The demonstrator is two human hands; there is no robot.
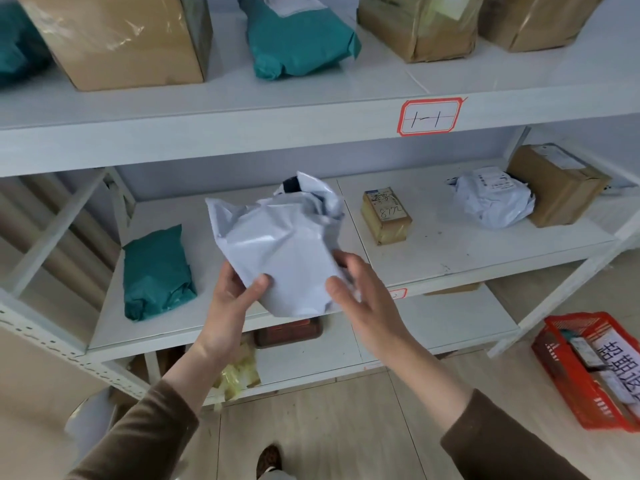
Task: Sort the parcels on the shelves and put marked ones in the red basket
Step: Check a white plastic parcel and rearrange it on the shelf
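I hold a crumpled white plastic mailer parcel (282, 244) in front of the middle shelf (450, 247). My left hand (232, 299) grips its lower left corner, thumb on its face. My right hand (363, 292) touches its lower right edge, fingers spread along it. The parcel's plain side faces me; no mark shows on it. The red basket (568, 382) stands on the floor at the lower right, with several parcels and a printed paper sign inside.
On the middle shelf lie a teal mailer (157, 271), a small taped box marked 877 (386, 216), another white mailer (493, 199) and a cardboard box (557, 185). The top shelf carries cardboard boxes (117, 39) and a teal bag (298, 39). A 1-1 label (429, 116) marks its edge.
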